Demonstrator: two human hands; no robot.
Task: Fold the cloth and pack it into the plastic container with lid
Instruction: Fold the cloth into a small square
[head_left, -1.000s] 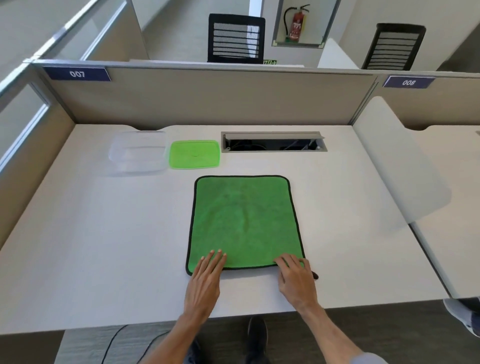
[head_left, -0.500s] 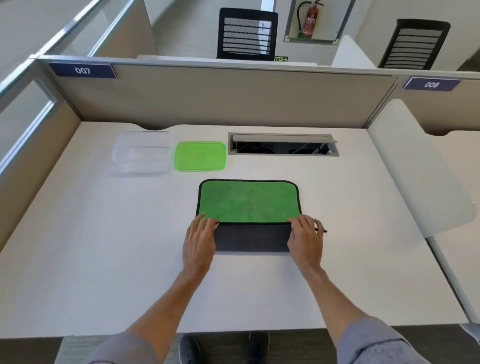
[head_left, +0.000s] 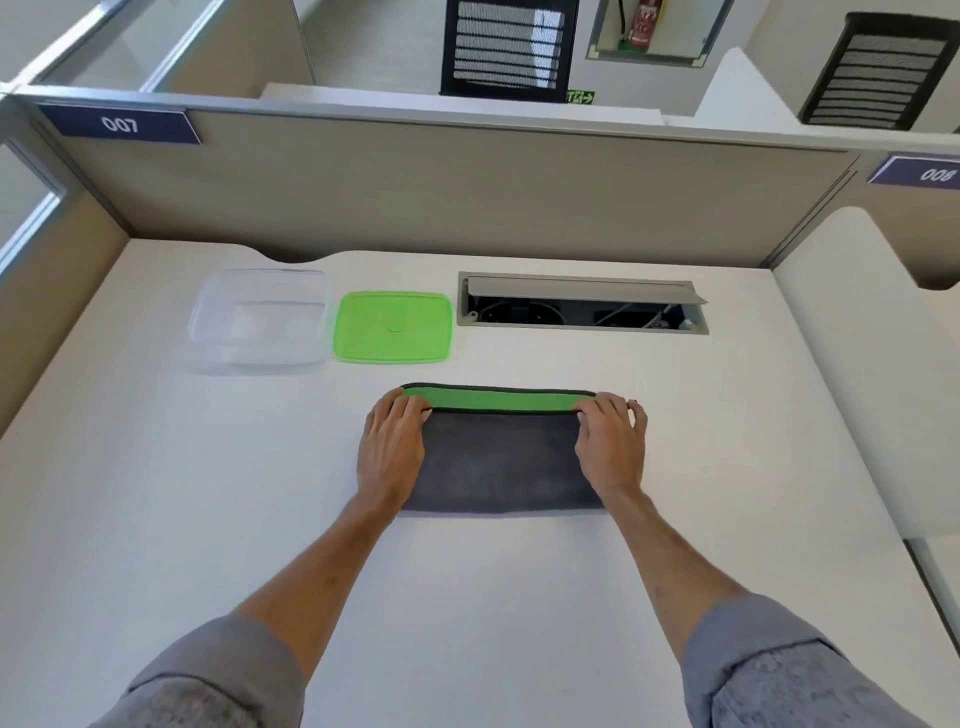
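The cloth (head_left: 498, 457) lies on the white desk, folded nearly in half: its grey underside faces up and only a thin green strip shows along the far edge. My left hand (head_left: 392, 449) holds the left corner of the folded-over edge, and my right hand (head_left: 610, 444) holds the right corner. The clear plastic container (head_left: 260, 317) sits open at the back left. Its green lid (head_left: 392, 326) lies flat just right of it, a short way beyond the cloth.
An open cable tray (head_left: 582, 307) is set into the desk at the back right. Beige partition walls (head_left: 415, 197) close off the back and left. A rounded white divider (head_left: 852, 364) bounds the right side.
Both hands carried the cloth's near edge away from me over the green side. The fold went from flat to nearly half, leaving only a narrow green strip.
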